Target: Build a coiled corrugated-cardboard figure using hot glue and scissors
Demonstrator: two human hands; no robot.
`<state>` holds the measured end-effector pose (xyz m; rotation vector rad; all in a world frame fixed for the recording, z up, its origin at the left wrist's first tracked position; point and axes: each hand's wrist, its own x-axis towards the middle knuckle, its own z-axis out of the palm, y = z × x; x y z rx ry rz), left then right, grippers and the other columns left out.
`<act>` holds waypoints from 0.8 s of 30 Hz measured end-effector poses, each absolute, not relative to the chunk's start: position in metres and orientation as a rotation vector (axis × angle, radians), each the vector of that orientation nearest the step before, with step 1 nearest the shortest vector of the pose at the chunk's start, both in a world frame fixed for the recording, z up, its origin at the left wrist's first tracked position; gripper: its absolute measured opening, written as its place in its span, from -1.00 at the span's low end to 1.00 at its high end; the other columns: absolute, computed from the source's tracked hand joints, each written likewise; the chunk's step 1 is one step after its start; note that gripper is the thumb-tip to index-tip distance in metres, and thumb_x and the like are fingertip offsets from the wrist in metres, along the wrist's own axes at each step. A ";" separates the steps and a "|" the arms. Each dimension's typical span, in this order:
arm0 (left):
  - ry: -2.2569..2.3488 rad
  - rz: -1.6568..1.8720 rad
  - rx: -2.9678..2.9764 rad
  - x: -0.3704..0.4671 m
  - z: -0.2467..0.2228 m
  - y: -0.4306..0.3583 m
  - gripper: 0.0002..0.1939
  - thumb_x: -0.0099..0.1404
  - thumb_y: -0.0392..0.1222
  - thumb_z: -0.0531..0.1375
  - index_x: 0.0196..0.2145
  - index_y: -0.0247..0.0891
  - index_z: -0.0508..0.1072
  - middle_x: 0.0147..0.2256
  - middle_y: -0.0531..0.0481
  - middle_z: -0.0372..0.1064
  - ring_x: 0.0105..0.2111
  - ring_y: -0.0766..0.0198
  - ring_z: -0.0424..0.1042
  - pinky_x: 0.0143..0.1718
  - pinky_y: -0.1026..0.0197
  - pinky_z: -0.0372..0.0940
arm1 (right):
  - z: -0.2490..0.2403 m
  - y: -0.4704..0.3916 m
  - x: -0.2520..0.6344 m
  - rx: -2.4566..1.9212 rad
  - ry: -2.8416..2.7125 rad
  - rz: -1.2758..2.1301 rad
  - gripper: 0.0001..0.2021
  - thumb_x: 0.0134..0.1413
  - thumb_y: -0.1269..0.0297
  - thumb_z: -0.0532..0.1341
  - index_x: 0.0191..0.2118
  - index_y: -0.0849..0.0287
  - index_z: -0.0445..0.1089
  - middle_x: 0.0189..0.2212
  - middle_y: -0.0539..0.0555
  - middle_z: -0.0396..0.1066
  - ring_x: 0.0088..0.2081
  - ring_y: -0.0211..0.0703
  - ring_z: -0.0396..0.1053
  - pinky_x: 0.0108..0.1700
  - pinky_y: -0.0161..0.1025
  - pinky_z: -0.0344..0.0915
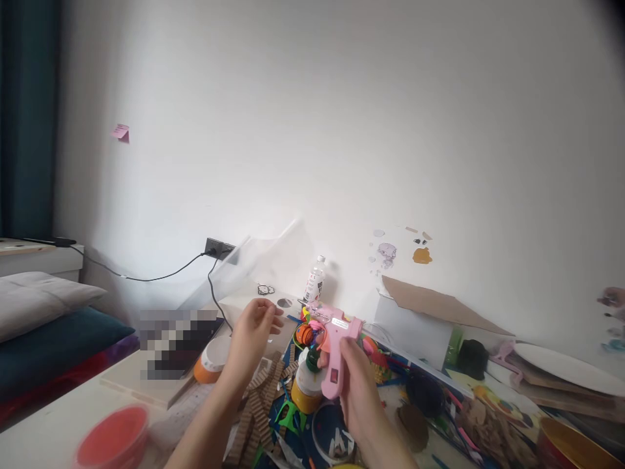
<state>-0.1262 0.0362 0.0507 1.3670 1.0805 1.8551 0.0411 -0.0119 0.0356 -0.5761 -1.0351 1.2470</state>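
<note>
Pink glue gun (334,352): gripped in right hand (360,376); best aimed away from left hand (256,322), ten o'clock, loosely curled, apparently empty.

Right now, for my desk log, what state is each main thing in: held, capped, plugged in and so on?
Pink glue gun: held in the right grip; on or off, cannot tell.
Left grip: loosely curled, nothing visible in it.
Clear bottle: capped.
Yellow-labelled bottle: appears capped.
Black power socket: plug inserted.
Pink sticky note: on the wall, lower edge lifted.
</note>
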 end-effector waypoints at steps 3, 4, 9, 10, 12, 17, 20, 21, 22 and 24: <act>0.987 1.775 1.448 -0.108 0.048 0.035 -0.75 0.13 0.00 0.13 -0.44 -0.25 0.30 -0.53 0.01 0.39 -0.57 0.26 0.39 -0.50 0.18 0.33 | 0.027 -0.018 0.058 -0.544 -0.988 1.327 -0.71 0.04 0.04 0.15 -0.42 0.20 0.36 -0.60 0.01 0.33 -0.57 -0.23 0.27 -0.56 -0.32 0.19; 0.979 1.759 1.471 -0.104 0.048 0.034 -0.76 0.12 -0.01 0.15 -0.43 -0.26 0.32 -0.54 0.03 0.38 -0.57 0.27 0.38 -0.49 0.19 0.32 | 0.025 -0.019 0.063 -0.536 -0.967 1.363 -0.72 0.04 0.04 0.14 -0.44 0.18 0.35 -0.61 0.01 0.32 -0.59 -0.23 0.26 -0.56 -0.32 0.19; 0.976 1.733 1.549 -0.091 0.042 0.032 -0.77 0.13 -0.06 0.18 -0.31 -0.26 0.40 -0.47 0.04 0.36 -0.48 0.28 0.34 -0.42 0.24 0.25 | 0.023 -0.014 0.079 -0.551 -0.894 1.392 -0.73 0.00 0.03 0.13 -0.44 0.15 0.34 -0.66 -0.06 0.24 -0.64 -0.29 0.17 -0.58 -0.34 0.18; 0.968 1.725 1.562 -0.090 0.041 0.031 -0.76 0.14 -0.07 0.17 -0.28 -0.26 0.40 -0.47 0.05 0.36 -0.48 0.28 0.34 -0.41 0.24 0.25 | 0.024 -0.014 0.081 -0.550 -0.894 1.393 -0.72 0.00 0.03 0.14 -0.44 0.16 0.35 -0.66 -0.07 0.24 -0.66 -0.32 0.14 -0.58 -0.35 0.18; 0.951 1.715 1.582 -0.087 0.040 0.030 -0.77 0.18 -0.08 0.14 -0.24 -0.25 0.38 -0.49 0.07 0.34 -0.48 0.29 0.33 -0.40 0.24 0.24 | 0.027 -0.014 0.083 -0.549 -0.914 1.405 -0.72 -0.01 0.04 0.16 -0.41 0.19 0.38 -0.68 -0.07 0.23 -0.67 -0.34 0.10 -0.59 -0.37 0.18; 0.920 1.742 1.597 -0.081 0.043 0.023 -0.79 0.21 -0.13 0.11 -0.21 -0.25 0.33 -0.51 0.09 0.29 -0.51 0.33 0.29 -0.43 0.26 0.21 | 0.031 -0.019 0.082 -0.605 -0.951 1.344 -0.79 -0.10 0.16 0.26 -0.40 0.21 0.40 -0.56 0.01 0.38 -0.57 -0.26 0.26 -0.55 -0.35 0.23; 0.909 1.776 1.549 -0.078 0.047 0.018 -0.79 0.19 -0.13 0.11 -0.22 -0.25 0.32 -0.53 0.11 0.27 -0.53 0.34 0.27 -0.46 0.27 0.20 | 0.028 -0.018 0.081 -0.699 -0.991 1.181 -0.67 -0.09 -0.01 0.24 -0.48 0.22 0.41 -0.54 0.06 0.41 -0.52 -0.20 0.30 -0.54 -0.32 0.23; 0.908 1.786 1.531 -0.077 0.048 0.016 -0.79 0.18 -0.13 0.11 -0.23 -0.25 0.31 -0.54 0.12 0.26 -0.54 0.34 0.26 -0.47 0.28 0.19 | 0.026 -0.017 0.081 -0.749 -1.008 1.111 -0.61 -0.09 -0.08 0.21 -0.52 0.21 0.41 -0.56 0.07 0.40 -0.52 -0.19 0.30 -0.55 -0.33 0.20; 0.907 1.796 1.514 -0.077 0.050 0.015 -0.79 0.17 -0.13 0.11 -0.24 -0.25 0.31 -0.54 0.12 0.25 -0.55 0.35 0.25 -0.48 0.28 0.19 | 0.025 -0.016 0.082 -0.803 -1.026 1.045 -0.55 -0.08 -0.14 0.18 -0.56 0.21 0.40 -0.59 0.07 0.39 -0.53 -0.19 0.28 -0.56 -0.33 0.17; 0.896 1.807 1.490 -0.076 0.051 0.012 -0.80 0.16 -0.13 0.12 -0.25 -0.24 0.31 -0.55 0.13 0.25 -0.56 0.35 0.24 -0.50 0.29 0.17 | 0.022 -0.014 0.083 -0.895 -1.070 0.952 -0.47 -0.06 -0.22 0.11 -0.63 0.21 0.37 -0.62 0.06 0.35 -0.58 -0.24 0.20 -0.59 -0.34 0.10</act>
